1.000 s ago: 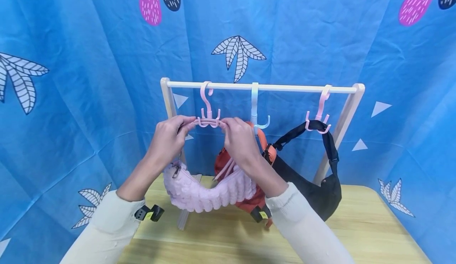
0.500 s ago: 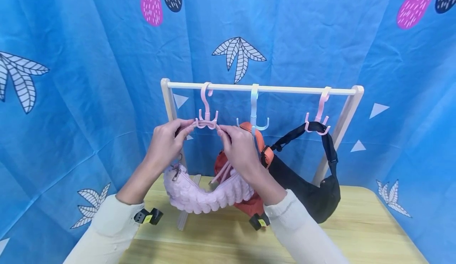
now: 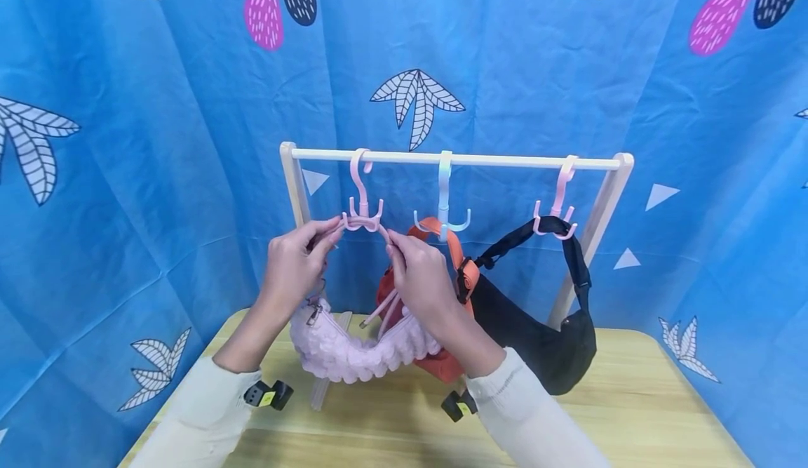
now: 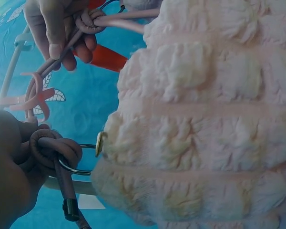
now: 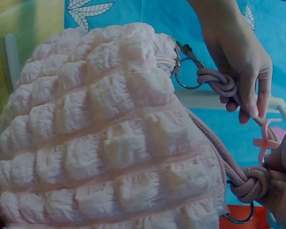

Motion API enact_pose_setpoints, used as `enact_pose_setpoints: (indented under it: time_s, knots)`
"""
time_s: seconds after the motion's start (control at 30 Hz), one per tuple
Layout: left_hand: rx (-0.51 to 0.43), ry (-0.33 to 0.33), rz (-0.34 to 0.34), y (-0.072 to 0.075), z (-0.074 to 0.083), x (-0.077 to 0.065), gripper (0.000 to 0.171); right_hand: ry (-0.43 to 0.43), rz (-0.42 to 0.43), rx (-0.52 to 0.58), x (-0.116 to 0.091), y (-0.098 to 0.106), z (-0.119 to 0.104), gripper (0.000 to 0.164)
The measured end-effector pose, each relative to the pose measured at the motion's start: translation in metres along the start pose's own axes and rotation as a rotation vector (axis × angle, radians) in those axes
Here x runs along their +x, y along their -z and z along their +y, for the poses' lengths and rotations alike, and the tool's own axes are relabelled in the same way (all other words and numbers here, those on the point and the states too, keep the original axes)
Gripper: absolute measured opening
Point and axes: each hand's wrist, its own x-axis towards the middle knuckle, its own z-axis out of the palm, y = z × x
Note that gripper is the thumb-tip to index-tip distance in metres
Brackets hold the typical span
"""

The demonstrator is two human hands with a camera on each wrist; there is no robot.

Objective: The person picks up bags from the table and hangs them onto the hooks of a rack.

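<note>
A puffy pale-pink shoulder bag (image 3: 356, 356) hangs by its knotted cord strap (image 3: 361, 222) from the prongs of the left pink hook (image 3: 361, 198). My left hand (image 3: 293, 261) pinches the strap just left of the prongs. On the other side of them, my right hand (image 3: 424, 275) pinches the strap as well. Seen from the left wrist, the strap's knot (image 4: 55, 150) and a metal ring (image 4: 78, 164) join the bag beneath my left hand. In the right wrist view another knot (image 5: 248, 183) lies against my right hand (image 5: 281, 179).
A white rail (image 3: 505, 161) on wooden legs bears the hooks. A pale-blue hook (image 3: 443, 205) holds a red bag with an orange strap (image 3: 456, 240), partly behind my right hand. A black bag (image 3: 536, 345) hangs from the right pink hook (image 3: 562, 198). Below is a wooden table (image 3: 631, 398).
Both hands have come down slightly, the right one more. The strap between them has gone from nearly flat to an arch over the prongs. The pink bag's right end has dropped a little.
</note>
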Motion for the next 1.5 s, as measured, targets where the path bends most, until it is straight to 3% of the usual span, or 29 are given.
enact_pose_setpoints:
  time_s: [0.63,0.9,1.5]
  knots:
    - [0.042,-0.071,0.112,-0.009,-0.004,-0.015,0.035,0.076,0.038,-0.051,-0.01,-0.003,0.005,0.035]
    - [0.037,-0.032,0.08,-0.009,-0.009,-0.026,0.04,0.206,0.061,-0.182,-0.018,0.001,0.008,0.04]
    - [0.045,-0.048,0.033,-0.005,-0.014,-0.037,0.046,0.21,-0.007,-0.133,-0.037,0.012,0.012,0.055]
